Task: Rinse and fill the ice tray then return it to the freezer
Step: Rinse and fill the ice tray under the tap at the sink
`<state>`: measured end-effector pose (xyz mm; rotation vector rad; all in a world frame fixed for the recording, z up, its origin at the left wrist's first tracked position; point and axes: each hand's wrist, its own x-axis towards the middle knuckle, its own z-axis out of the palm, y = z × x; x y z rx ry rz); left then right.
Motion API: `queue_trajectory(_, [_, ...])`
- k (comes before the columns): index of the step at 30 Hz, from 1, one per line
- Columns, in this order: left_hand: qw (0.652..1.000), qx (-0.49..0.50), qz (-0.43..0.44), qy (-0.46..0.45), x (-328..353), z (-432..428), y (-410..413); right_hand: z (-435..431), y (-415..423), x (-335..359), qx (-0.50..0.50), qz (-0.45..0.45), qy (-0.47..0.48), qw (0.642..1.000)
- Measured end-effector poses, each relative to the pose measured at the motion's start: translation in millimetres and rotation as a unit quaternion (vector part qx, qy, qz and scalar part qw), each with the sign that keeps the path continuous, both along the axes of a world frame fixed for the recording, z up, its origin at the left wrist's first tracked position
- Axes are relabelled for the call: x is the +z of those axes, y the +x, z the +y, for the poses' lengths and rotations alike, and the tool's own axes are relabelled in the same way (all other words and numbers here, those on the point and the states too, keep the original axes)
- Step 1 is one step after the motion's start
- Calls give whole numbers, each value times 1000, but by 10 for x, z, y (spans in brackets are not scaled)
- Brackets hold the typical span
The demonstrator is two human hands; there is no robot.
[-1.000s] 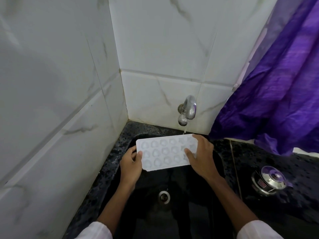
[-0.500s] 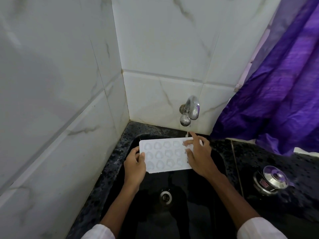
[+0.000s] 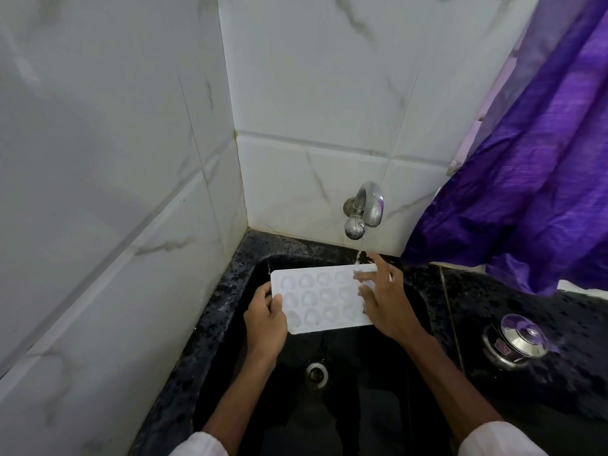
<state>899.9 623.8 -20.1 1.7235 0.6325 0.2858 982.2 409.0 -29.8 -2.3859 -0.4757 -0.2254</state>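
Ice tray (image 3: 320, 299): white plastic, matte, rectangular with rounded corners. Three rows of rounded, roughly heart-shaped cavities, glossy where wet. It is held in the air over the sink (image 3: 424, 311), a black glossy basin set in a speckled black stone counter, with a round metal drain (image 3: 316, 373) below.

Tap (image 3: 363, 209): chromed metal, curved, fixed to the white veined wall tile. A thin water stream (image 3: 358, 256) falls onto the tray's far right corner.

Left hand (image 3: 265, 319): grasps the left short end, thumb on the top face, fingers curled under the edge.

Right hand (image 3: 385, 304): fingers spread and nearly straight, laid on the top face at the right end. They are motion-blurred, so whether the thumb hooks under the edge cannot be told; it reads as a flat touch rather than a clench.

Orientation: cavities up, long axis left to right across the basin, roughly parallel to the back wall.
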Motion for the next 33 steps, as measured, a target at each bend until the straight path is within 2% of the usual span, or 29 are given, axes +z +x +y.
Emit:
queue_trajectory(5, [1000,2,-13,-2,71,-47,39,30,10,93,11,-22,-11,1000])
queue_trajectory(11, [1000,15,-25,2,111,-78,69,26,45,59,-8,4,-4,1000])
queue_trajectory(15, [999,25,-26,-6,116,-81,55,31,32,102,47,-15,-23,999])
queue_trajectory(20, [998,31,-39,-33,155,-87,65,79,130,23,35,-44,-74,996])
queue_trajectory(24, [998,34,-31,-44,161,-110,76,56,171,-45,-17,-35,-37,999])
queue_trajectory(29, [997,48,-24,-62,145,-84,91,2,115,36,-17,17,99,995])
queue_trajectory(33, [994,68,-26,-85,166,-52,154,-10,35,144,-1,-2,112,994])
